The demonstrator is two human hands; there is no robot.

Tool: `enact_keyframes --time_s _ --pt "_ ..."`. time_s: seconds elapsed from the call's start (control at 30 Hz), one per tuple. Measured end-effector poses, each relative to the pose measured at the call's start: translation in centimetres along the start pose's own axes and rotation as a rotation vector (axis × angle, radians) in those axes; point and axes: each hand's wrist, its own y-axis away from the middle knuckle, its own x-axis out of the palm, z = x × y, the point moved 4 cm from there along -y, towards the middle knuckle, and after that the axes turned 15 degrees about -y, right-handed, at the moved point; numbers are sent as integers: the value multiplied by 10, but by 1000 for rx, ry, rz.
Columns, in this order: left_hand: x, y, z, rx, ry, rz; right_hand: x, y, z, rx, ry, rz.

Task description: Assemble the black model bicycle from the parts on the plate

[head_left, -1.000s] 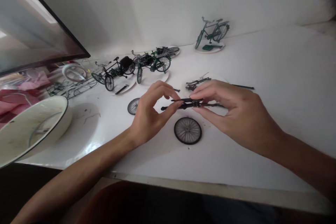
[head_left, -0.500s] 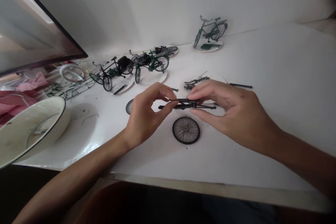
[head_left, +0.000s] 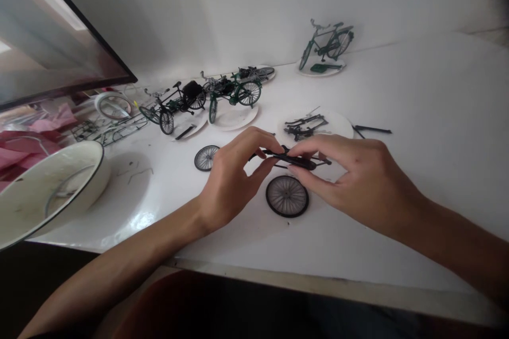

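Now, just past the loose wheel (head_left: 287,196), left hand (head_left: 228,185) and right hand (head_left: 356,183), grips pinched on black framework (head_left: 301,162), could bend it by over-squeezing.

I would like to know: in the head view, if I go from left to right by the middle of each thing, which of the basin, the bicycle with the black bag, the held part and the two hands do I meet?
White basin → black model bicycle → left hand → black part → right hand

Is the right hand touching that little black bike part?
Touching: the head view shows the right hand pinching the black bike part, with no gap visible.
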Motion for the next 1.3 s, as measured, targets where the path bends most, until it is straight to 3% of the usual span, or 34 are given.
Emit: enact_keyframes --time_s 0.27,0.5,0.77,1.3 --pt "0 -1 -6 74 -185 -33 0 -2 -4 -22 3 32" --pt "1 -4 -9 176 -147 8 -3 -2 -9 -128 28 -3" --pt "6 -4 -7 246 -194 25 0 -3 -9 -51 34 26" --pt "-8 -6 -10 133 -152 -75 -10 -4 1 -1 21 -49"
